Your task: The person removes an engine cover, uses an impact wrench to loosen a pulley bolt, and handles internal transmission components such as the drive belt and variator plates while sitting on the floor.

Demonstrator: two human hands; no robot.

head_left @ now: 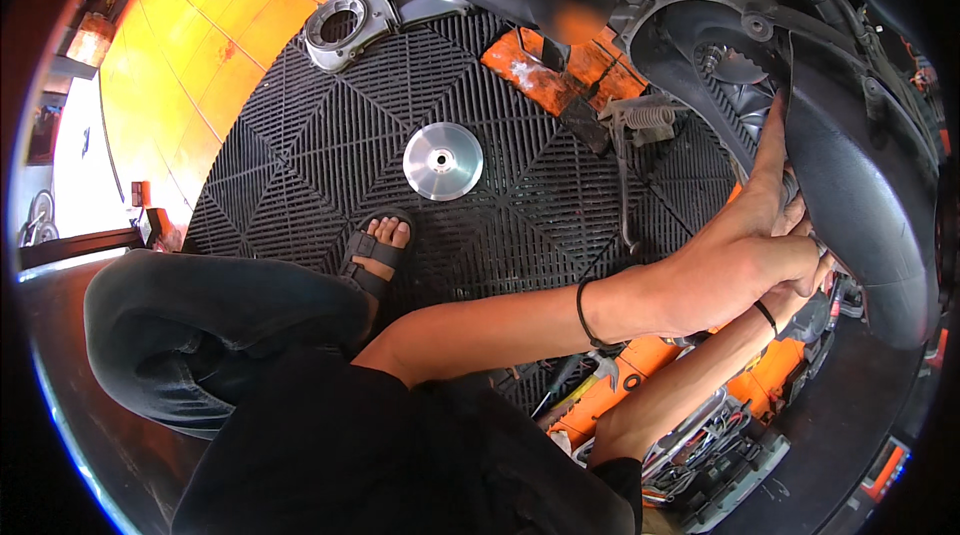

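My left hand (745,260) reaches up at the right with its index finger extended into the gap between an open metal drive housing (680,5) and a smooth, curved black tyre or guard (860,225). Inside the housing are a dark belt and a metal shaft (712,60). The other fingers of my left hand are bent round something hidden. My right hand (812,270) is just below and behind it, against the lower part of the black curved piece, its fingers largely covered by my left hand.
A silver disc (442,175) and a cast cover (340,35) lie on black grid matting (280,165). A kickstand with spring (630,125) hangs beside the housing. A hammer (590,385) and tool case (720,465) sit lower right. My sandalled foot (375,255) rests on the matting.
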